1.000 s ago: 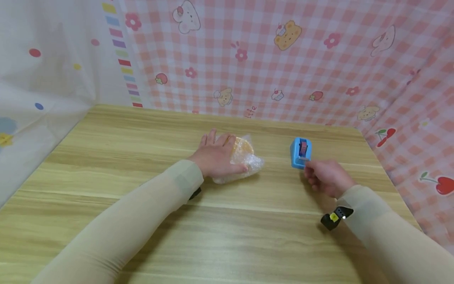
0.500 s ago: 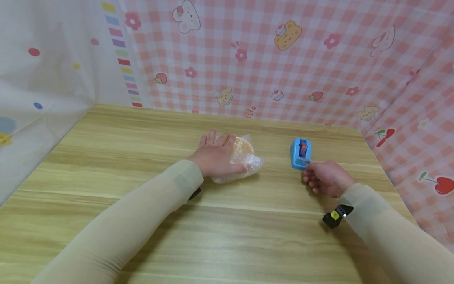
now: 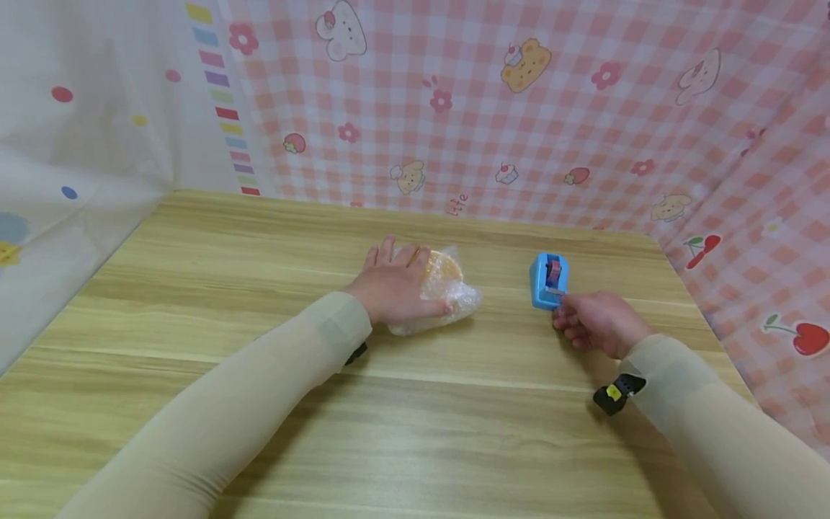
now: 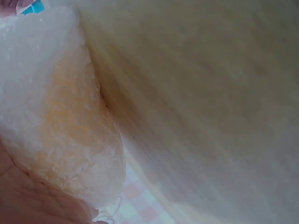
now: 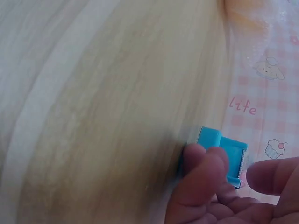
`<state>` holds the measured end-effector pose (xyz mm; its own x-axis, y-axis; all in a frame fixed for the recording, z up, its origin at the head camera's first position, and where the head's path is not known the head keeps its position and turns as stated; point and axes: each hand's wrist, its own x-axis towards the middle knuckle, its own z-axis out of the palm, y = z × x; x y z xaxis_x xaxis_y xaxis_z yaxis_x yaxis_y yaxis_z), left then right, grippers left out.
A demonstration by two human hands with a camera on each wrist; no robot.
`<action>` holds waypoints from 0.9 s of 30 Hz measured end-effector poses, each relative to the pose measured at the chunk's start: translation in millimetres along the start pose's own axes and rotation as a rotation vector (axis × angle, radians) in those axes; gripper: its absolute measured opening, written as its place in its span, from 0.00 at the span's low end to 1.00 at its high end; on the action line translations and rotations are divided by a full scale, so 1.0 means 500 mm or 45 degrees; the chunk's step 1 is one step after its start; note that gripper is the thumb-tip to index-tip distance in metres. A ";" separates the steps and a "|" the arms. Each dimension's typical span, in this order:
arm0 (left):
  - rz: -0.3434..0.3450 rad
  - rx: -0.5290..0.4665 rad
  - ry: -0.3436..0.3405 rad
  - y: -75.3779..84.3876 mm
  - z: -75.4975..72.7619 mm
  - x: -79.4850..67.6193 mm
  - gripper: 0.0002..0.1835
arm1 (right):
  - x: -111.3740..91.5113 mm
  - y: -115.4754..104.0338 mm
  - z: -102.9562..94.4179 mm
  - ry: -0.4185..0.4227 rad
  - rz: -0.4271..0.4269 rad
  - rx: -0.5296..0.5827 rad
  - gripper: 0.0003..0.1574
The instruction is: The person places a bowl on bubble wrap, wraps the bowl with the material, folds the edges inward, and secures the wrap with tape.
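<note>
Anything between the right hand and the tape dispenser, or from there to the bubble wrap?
Nothing visible: the right hand is at the front of the tape dispenser, and only tabletop shows from there to the bubble wrap. The left hand covers part of it.

The bubble wrap (image 3: 463,298) is glinting — bumpy plastic; the tape dispenser (image 3: 540,288) is showing smooth plastic; the tabletop (image 3: 428,432) is displaying wood grain — faintly glossy.

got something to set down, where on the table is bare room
Bare table lies between the left sleeve and right sleeve, nearer than the bubble-wrapped bundle, and between the left sleeve and white curtain. A narrower strip separates bundle from blue tape dispenser. It's crowded where the left hand rests on the bundle and the right hand is at the dispenser's near edge.
</note>
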<state>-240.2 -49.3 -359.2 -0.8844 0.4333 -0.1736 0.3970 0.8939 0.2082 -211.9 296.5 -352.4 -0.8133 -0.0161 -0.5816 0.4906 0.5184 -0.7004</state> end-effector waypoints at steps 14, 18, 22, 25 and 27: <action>0.000 -0.015 -0.012 -0.004 0.000 0.002 0.63 | 0.004 0.004 0.001 0.107 -0.073 -0.129 0.24; 0.000 -0.024 -0.014 -0.004 0.000 0.002 0.63 | 0.008 0.006 0.005 0.131 -0.078 -0.148 0.25; 0.002 -0.027 -0.012 -0.003 0.001 0.001 0.63 | 0.010 0.004 0.009 0.158 -0.063 -0.163 0.24; 0.003 -0.021 -0.011 -0.003 0.001 0.000 0.63 | 0.009 0.001 0.011 0.179 -0.057 -0.192 0.24; 0.003 -0.013 -0.012 -0.003 0.001 0.001 0.63 | 0.010 0.001 0.012 0.191 -0.057 -0.213 0.24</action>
<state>-241.0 -50.6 -359.9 -0.8811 0.4364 -0.1822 0.3965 0.8917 0.2185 -213.9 291.3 -358.0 -0.8767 0.0788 -0.4745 0.4043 0.6550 -0.6383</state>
